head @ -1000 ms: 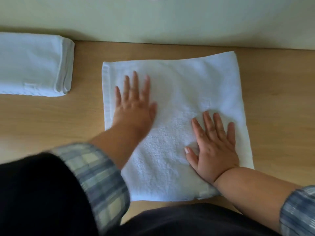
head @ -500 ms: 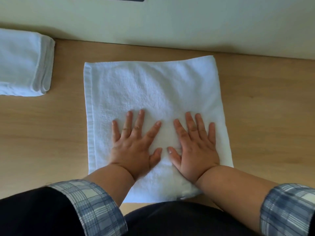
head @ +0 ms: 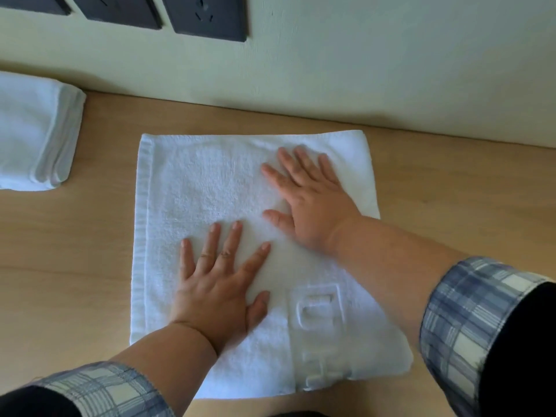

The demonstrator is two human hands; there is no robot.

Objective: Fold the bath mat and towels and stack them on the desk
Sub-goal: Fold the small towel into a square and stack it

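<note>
The white towel (head: 210,182) lies flat on the desk (head: 75,251), directly under both hands. Its long axis runs from the near edge toward the wall. The left hand (head: 216,284) presses the near-left part, fingers straight and spread. The right hand (head: 310,200) presses the far-right part, equally flat, gripping nothing. The folded stack (head: 36,130) sits well apart to the left, nearer the left hand. Half a second earlier the hands lay side by side; the right hand has since slid toward the wall.

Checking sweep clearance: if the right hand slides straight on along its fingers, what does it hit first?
The right hand lies flat on the white towel. Past the towel's far edge is bare desk, then probably the wall, first solid stop.
</note>
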